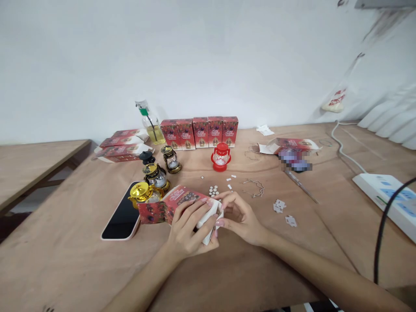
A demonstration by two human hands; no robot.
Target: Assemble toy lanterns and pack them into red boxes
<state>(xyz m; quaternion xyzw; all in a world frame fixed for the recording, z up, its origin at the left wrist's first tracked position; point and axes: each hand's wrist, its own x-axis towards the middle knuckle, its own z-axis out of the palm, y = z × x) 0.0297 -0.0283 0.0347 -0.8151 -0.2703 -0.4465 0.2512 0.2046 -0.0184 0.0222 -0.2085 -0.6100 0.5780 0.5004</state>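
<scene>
Red card box [182,194], its white end apparently not yet closed.
Left hand [191,227] wraps over the box, fingers curled closely around it; right hand [239,217] brings thumb and fingertips near together at the white end, but whether they pinch it I cannot tell. Left of the grip are four lanterns [156,175] outside any box, beyond it one red lantern [221,157]; farther, five upright boxes [200,132] look finished.

Bare forearms [294,258], left hand [191,226] and right hand [244,222] with longish, glossy, pale-pink nails [220,222].
</scene>
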